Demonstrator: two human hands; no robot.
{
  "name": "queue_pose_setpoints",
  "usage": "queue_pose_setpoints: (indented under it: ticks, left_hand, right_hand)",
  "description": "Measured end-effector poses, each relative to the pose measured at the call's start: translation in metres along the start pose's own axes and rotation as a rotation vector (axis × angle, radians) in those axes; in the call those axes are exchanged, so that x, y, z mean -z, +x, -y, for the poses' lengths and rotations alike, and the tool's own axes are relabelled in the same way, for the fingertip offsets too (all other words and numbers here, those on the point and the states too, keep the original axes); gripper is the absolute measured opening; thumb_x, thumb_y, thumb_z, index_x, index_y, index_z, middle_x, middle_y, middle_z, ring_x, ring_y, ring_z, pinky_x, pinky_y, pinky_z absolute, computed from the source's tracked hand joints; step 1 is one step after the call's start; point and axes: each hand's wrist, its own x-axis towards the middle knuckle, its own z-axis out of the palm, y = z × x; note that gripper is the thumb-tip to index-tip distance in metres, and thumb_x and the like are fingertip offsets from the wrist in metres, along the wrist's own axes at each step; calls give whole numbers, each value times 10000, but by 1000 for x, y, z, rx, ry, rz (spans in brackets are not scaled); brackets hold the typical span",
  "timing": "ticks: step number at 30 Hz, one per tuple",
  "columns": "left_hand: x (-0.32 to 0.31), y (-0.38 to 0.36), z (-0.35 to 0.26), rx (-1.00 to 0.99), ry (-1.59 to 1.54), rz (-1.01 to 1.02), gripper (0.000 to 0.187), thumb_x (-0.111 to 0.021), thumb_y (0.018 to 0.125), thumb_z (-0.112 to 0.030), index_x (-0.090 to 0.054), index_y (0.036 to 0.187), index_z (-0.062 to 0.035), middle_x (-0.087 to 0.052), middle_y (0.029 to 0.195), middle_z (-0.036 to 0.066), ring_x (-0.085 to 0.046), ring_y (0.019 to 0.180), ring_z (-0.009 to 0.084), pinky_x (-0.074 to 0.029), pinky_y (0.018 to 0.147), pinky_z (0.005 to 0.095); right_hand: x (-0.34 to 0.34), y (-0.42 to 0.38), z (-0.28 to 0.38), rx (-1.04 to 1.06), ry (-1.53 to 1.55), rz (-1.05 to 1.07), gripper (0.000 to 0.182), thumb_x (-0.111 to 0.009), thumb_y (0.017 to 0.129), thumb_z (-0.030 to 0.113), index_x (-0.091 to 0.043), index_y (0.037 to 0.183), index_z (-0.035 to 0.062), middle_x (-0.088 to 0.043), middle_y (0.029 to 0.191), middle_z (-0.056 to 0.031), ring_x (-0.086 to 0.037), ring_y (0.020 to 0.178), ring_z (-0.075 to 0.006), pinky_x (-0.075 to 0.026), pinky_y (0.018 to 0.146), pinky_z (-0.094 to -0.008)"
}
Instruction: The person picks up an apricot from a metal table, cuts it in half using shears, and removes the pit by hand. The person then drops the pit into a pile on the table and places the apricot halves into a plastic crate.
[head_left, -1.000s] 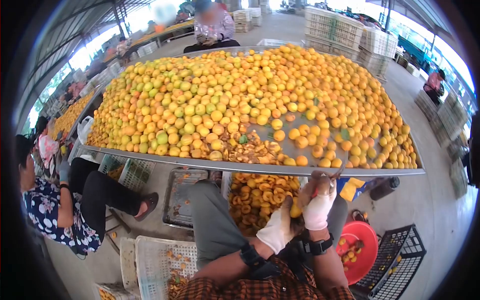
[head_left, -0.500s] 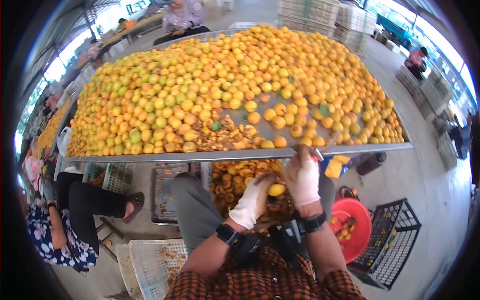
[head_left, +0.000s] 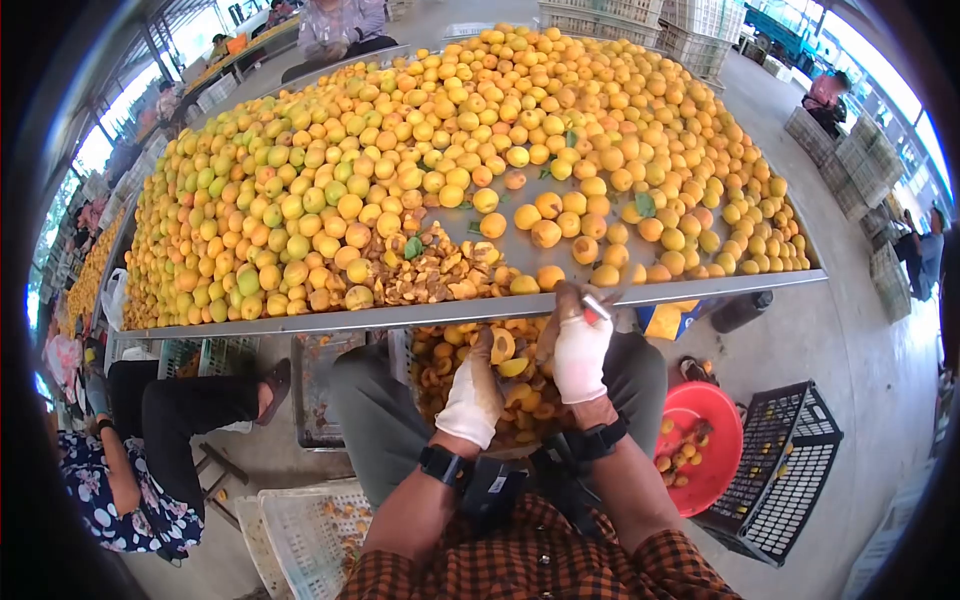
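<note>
My left hand (head_left: 474,395), in a white glove with darkened fingertips, is closed on a cut apricot half (head_left: 503,345) that shows a dark hollow inside. Below it, a crate (head_left: 400,362) between my knees holds many apricot halves (head_left: 520,398). My right hand (head_left: 578,350), gloved too, grips a small knife (head_left: 597,308) with a red and silver handle; its blade is blurred against the table edge. Just beyond both hands, a metal-rimmed table (head_left: 440,312) carries a large heap of whole apricots (head_left: 330,200). Pits and scraps (head_left: 440,275) lie piled near its front edge.
To my right stand a red basin (head_left: 715,450) with fruit in it and a black plastic crate (head_left: 790,480). White crates (head_left: 320,530) lie at my lower left. A person in dark trousers (head_left: 190,390) sits at my left. Stacked crates (head_left: 690,35) stand behind the table.
My right hand with the knife has moved left and slightly down. My left hand has shifted left; the yellow apricot in it now appears as an opened half. The view has shifted slightly.
</note>
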Motion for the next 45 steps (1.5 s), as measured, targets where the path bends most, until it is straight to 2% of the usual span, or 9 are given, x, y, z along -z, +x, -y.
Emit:
queue_pose_setpoints:
  ticks: [3,12,16,24,34,36,38,41,45]
  left_hand:
    - [-4,-6,4,-71,216,-55,454,-398,983,-442,-457,1277,-102,-543,1233,77,-538,1125,232,-456,935,451]
    - [-14,-13,41,-91,-216,45,448,-536,930,-413,-495,1235,-88,-595,1167,67,-582,1065,234,-492,912,425]
    - [-26,-26,40,-143,-106,54,456,-533,929,-421,-497,1239,-89,-591,1189,67,-575,1087,242,-495,910,415]
    - [-45,-46,34,-12,-14,-135,348,-501,940,-449,-551,975,-107,-578,736,34,-479,515,137,-471,565,339]
    - [-34,-46,38,100,-74,34,404,-406,971,-468,-546,979,-89,-586,740,56,-488,541,156,-432,581,318]
    - [-38,-45,51,-506,506,-84,375,-398,981,-439,-544,965,-94,-583,722,46,-484,536,159,-442,596,325]
    - [-37,-40,47,-525,515,-100,353,-399,987,-404,-548,1003,-84,-593,805,48,-549,630,156,-485,617,345]
    - [-39,-54,29,35,159,50,344,-401,986,-389,-550,1069,-90,-582,930,43,-592,761,139,-495,546,298]
    - [-45,-55,31,10,86,87,316,-366,992,-376,-540,1007,-113,-579,771,35,-539,574,139,-458,502,270]
  right_hand:
    - [-12,-3,16,-1,67,-13,153,-609,908,167,-580,951,23,-470,628,30,-416,470,-42,-321,416,-205]
    - [-21,-14,21,35,139,-90,152,-591,915,163,-568,985,29,-453,596,18,-405,418,-64,-321,376,-229]
    - [-18,-18,27,39,146,-24,145,-590,915,168,-570,967,34,-456,595,25,-400,423,-59,-311,379,-227]
    - [3,-14,36,-194,359,-29,178,-537,953,273,-502,851,132,-265,480,68,-221,348,-65,-178,338,-245]
    - [8,-19,41,-250,354,87,176,-540,948,241,-503,807,144,-308,490,61,-254,341,-69,-189,332,-237]
    - [-9,-31,48,-61,112,5,147,-534,946,225,-520,835,130,-338,497,54,-295,350,-65,-205,328,-233]
    - [-5,-28,46,-5,106,34,142,-543,946,235,-529,870,116,-329,504,56,-281,357,-64,-198,332,-233]
    - [2,-30,52,-263,430,33,159,-556,947,264,-522,875,126,-282,503,66,-233,365,-61,-189,348,-232]
    - [9,-29,47,-301,427,104,174,-547,951,277,-519,860,132,-272,502,73,-230,370,-56,-191,361,-225]
